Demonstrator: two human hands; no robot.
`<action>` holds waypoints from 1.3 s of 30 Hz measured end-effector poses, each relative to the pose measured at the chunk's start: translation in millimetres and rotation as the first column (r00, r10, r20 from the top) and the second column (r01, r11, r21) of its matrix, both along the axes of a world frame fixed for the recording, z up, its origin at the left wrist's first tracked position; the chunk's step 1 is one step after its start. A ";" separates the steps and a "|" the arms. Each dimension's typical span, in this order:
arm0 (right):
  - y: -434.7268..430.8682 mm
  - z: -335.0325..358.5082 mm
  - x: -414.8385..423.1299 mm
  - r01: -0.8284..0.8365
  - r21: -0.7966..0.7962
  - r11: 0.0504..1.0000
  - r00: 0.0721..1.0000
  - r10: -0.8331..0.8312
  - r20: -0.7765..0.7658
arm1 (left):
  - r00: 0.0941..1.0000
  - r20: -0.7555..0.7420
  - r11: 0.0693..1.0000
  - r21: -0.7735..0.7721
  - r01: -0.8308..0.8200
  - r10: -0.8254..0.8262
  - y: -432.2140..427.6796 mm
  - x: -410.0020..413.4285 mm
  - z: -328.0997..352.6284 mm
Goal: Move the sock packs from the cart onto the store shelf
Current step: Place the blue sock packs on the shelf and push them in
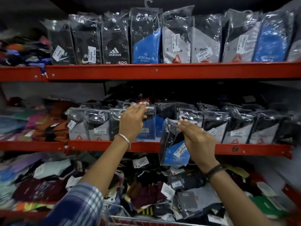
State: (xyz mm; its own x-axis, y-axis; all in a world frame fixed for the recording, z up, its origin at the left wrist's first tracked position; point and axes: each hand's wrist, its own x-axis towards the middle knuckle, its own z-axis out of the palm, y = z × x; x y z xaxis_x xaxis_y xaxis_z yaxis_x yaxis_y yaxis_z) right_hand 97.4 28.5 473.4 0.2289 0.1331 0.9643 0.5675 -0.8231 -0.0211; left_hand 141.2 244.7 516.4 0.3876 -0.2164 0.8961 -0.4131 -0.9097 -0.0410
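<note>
Shelving a clear plastic black-and-blue sock pack (175,144) onto the red metal middle shelf (114,145).

Right hand (197,141) pinches the pack's top, long axis upright, near the shelf edge; left hand (131,121) grips a shelved blue pack (149,126) just left, apparently making a gap.

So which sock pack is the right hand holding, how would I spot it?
Find the red metal middle shelf, with its row of upright clear plastic sock packs. In front of its edge hangs one black-and-blue sock pack, pinched at the top by the right hand. Unlike its neighbours, it hangs tilted in the air, not standing on the shelf.
</note>
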 end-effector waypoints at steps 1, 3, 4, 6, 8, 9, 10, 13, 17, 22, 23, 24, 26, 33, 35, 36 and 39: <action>3.5 3.7 3.5 -0.001 -0.003 1.000 1.000 0.001 0.009 | 1.000 -0.008 1.000 0.007 0.004 -0.004 -0.2 3.7 -0.1; 10.7 11.1 11.8 -0.004 -0.012 1.000 1.000 0.005 0.024 | 1.000 -0.020 1.000 0.018 -0.008 0.009 1.7 13.3 -0.4; 14.4 14.2 16.6 -0.004 -0.017 1.000 1.000 0.005 0.030 | 0.999 -0.033 1.000 0.016 -0.019 0.019 3.3 17.7 -0.4; 20.7 20.9 24.7 0.002 -0.026 1.000 0.999 -0.001 0.038 | 0.996 -0.084 0.999 0.014 -0.040 0.041 5.9 25.3 -2.0; 24.8 26.1 31.9 0.011 -0.035 0.999 0.999 -0.009 0.048 | 0.986 -0.155 0.998 0.017 -0.056 0.058 6.3 27.9 -5.4; 27.0 28.4 35.9 0.016 -0.036 0.999 0.998 -0.014 0.053 | 0.980 -0.191 0.998 0.019 -0.060 0.062 6.5 29.4 -8.0; 28.2 30.3 40.0 0.019 -0.035 0.999 0.998 -0.017 0.057 | 0.974 -0.216 0.998 0.020 -0.061 0.063 6.0 30.6 -11.4; 30.6 34.5 53.3 0.038 -0.036 0.999 0.997 -0.036 0.068 | 0.968 -0.244 0.999 0.012 -0.048 0.049 5.3 36.8 -20.9; 33.8 37.5 70.1 0.067 -0.051 0.996 0.996 -0.064 0.055 | 0.956 -0.293 0.999 -0.013 -0.037 0.032 5.4 41.1 -21.9; 44.8 34.1 92.1 0.076 -0.062 0.995 0.996 -0.072 0.053 | 0.954 -0.299 0.999 -0.029 -0.039 0.029 5.1 43.0 -24.4; 47.5 33.4 95.7 0.078 -0.064 0.995 0.996 -0.075 0.053 | 0.955 -0.296 0.999 -0.032 -0.035 0.024 5.0 43.1 -24.8; 49.3 31.8 99.1 0.082 -0.066 0.994 0.996 -0.079 0.049 | 0.957 -0.288 0.999 -0.036 -0.032 0.020 4.9 43.1 -25.2; 50.3 24.7 105.1 0.083 -0.063 0.995 0.996 -0.083 0.014 | 0.961 -0.275 0.999 -0.040 -0.032 0.020 4.7 42.8 -25.8; 48.6 -10.5 109.2 0.111 -0.140 0.984 0.959 -0.143 -0.244 | 0.952 -0.292 0.996 0.051 -0.076 0.088 3.9 50.0 -49.6; 49.2 -14.4 105.1 0.119 -0.229 0.966 0.943 -0.182 -0.280 | 0.942 -0.307 0.991 0.067 -0.120 0.135 3.6 48.1 -64.0; 49.3 -18.8 101.7 0.129 -0.281 0.951 0.937 -0.210 -0.280 | 0.936 -0.317 0.987 0.078 -0.138 0.156 3.5 47.5 -72.1; 46.2 -45.4 92.9 0.145 -0.403 0.903 0.920 -0.274 -0.281 | 0.919 -0.350 0.981 0.124 -0.147 0.182 5.3 50.5 -101.1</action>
